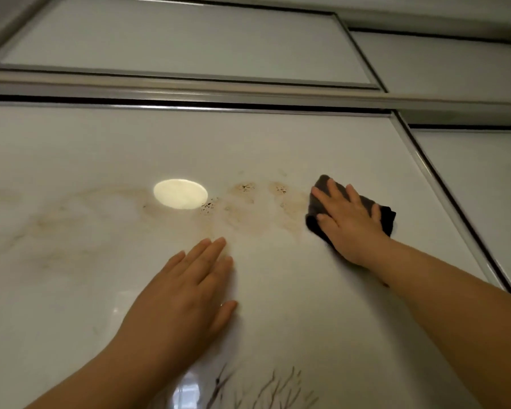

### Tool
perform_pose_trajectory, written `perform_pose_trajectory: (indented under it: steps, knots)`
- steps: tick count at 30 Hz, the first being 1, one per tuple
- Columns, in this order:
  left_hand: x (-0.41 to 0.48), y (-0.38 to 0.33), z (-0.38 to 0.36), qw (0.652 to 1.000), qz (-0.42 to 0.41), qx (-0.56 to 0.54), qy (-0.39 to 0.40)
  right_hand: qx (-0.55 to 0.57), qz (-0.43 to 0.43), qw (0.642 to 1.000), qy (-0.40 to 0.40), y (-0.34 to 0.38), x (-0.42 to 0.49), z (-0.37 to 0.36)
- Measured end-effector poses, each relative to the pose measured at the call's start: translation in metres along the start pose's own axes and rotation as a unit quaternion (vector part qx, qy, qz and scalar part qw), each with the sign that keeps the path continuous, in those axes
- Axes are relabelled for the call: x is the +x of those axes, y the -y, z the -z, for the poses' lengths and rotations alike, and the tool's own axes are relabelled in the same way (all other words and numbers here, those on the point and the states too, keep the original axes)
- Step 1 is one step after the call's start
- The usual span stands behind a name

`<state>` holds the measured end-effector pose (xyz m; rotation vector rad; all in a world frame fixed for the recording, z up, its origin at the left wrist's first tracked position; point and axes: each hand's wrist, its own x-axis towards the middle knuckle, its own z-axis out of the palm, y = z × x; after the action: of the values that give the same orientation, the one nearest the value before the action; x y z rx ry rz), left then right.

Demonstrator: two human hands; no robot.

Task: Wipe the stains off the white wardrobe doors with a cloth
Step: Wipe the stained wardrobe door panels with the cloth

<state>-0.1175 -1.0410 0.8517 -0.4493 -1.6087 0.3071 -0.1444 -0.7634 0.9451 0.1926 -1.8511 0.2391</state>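
Right hand (348,222) presses the dark grey cloth (385,218) flat on the white wardrobe door (71,143); the brown stains (245,190) sit just left of the cloth, smearing on leftward; left hand (186,293) lies flat below the stains, holding nothing; right's nearer, I'd say.

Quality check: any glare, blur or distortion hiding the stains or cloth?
Head view: an oval glare spot burns out a patch of the wardrobe door beside the brown stains, which are legible; a fainter reflection at the bottom edge; the cloth under the right hand looks slightly smeared; the frame rail runs skewed by the wide lens.
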Motion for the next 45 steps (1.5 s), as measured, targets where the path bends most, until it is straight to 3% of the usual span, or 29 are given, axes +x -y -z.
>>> perform_pose_trajectory:
  steps: [2,8,12,17,22,26,31,35,40,45]
  knots:
    - [-0.005,0.006,0.0,1.0,-0.002,-0.009,-0.007,0.003,0.004,1.0,-0.008,0.033,0.011,-0.005]
    - [-0.026,0.021,-0.01,1.0,0.007,0.003,0.026,0.022,0.148,0.988,-0.027,0.074,-0.04,-0.036]
    - [-0.027,0.025,-0.011,1.0,0.007,0.004,0.019,0.022,0.128,0.991,-0.012,0.059,-0.028,-0.027]
    - [-0.026,0.029,-0.006,1.0,0.004,-0.001,0.01,0.017,0.06,0.998,-0.006,0.099,0.01,-0.019]
    - [-0.022,0.034,-0.006,1.0,-0.013,-0.013,-0.004,0.006,0.135,0.991,-0.003,0.133,-0.013,-0.035]
    - [-0.022,0.038,-0.01,0.998,-0.025,-0.054,-0.016,-0.011,0.185,0.983,0.012,0.11,-0.053,-0.038]
    - [-0.023,0.043,-0.013,0.996,-0.041,-0.073,-0.029,-0.021,0.091,0.996,-0.011,0.086,-0.022,-0.029]
    - [-0.026,0.045,-0.013,0.995,-0.041,-0.083,-0.024,-0.002,0.034,0.999,-0.017,0.117,0.034,-0.018]
    - [-0.025,0.045,-0.005,0.996,-0.031,-0.077,-0.03,-0.02,0.147,0.989,-0.001,0.165,0.029,-0.032]
    - [-0.034,0.065,0.005,0.998,0.049,-0.042,-0.026,-0.023,0.23,0.972,0.036,0.135,0.001,-0.027]
